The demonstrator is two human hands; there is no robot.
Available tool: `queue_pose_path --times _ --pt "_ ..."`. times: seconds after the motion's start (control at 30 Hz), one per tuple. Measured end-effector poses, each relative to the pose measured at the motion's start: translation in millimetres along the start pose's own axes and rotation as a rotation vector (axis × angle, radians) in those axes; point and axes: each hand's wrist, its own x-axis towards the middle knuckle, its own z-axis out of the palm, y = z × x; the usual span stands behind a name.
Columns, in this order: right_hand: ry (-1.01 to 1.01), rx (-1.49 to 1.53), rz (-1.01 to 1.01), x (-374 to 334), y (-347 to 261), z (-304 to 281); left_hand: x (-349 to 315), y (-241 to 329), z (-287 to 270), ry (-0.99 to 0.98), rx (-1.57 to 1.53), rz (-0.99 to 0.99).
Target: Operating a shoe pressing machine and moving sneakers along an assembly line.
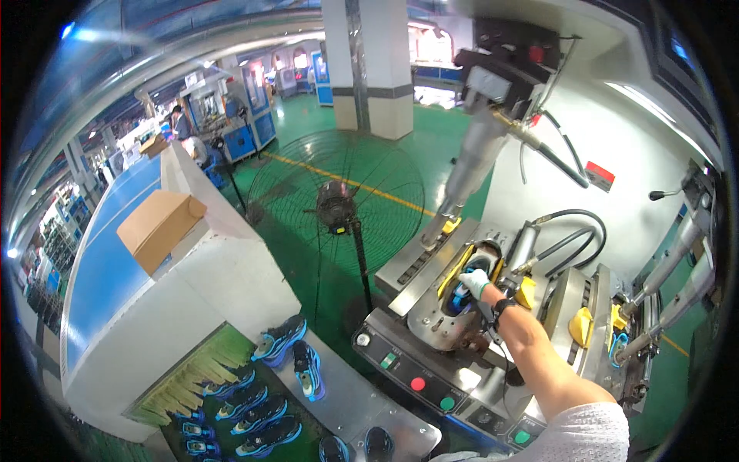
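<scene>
My right hand (475, 282), in a pale glove with a dark band at the wrist, reaches into the metal press. Its fingers are closed on a black and blue shoe (459, 299), which lies in the press between yellow pads (446, 279). The hand covers part of the shoe. Below this station is a control panel with a red button (418, 383) and a green button (447, 403). My left hand is out of view.
Several black and blue shoes (262, 413) come out on a belt under a green fringe (185, 369). Two more shoes lie on a metal ledge (350, 385). A large fan (336, 206) stands behind. Beside the press are hoses (573, 231) and a second station with yellow pads (581, 327).
</scene>
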Motion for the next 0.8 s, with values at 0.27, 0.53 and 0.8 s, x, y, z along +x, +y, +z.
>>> queue_pose_path --times 0.27,0.53,0.8 --pt "-0.083 -0.322 -0.782 -375 -58 70 4 28 -22 -0.106 -0.011 -0.099" --pt "-0.282 -1.152 -0.573 -426 61 118 21 -21 -13 -0.174 -0.077 0.088" --pt "-0.515 -0.862 -0.095 -576 76 279 28 2 -13 -0.158 -0.248 0.243"
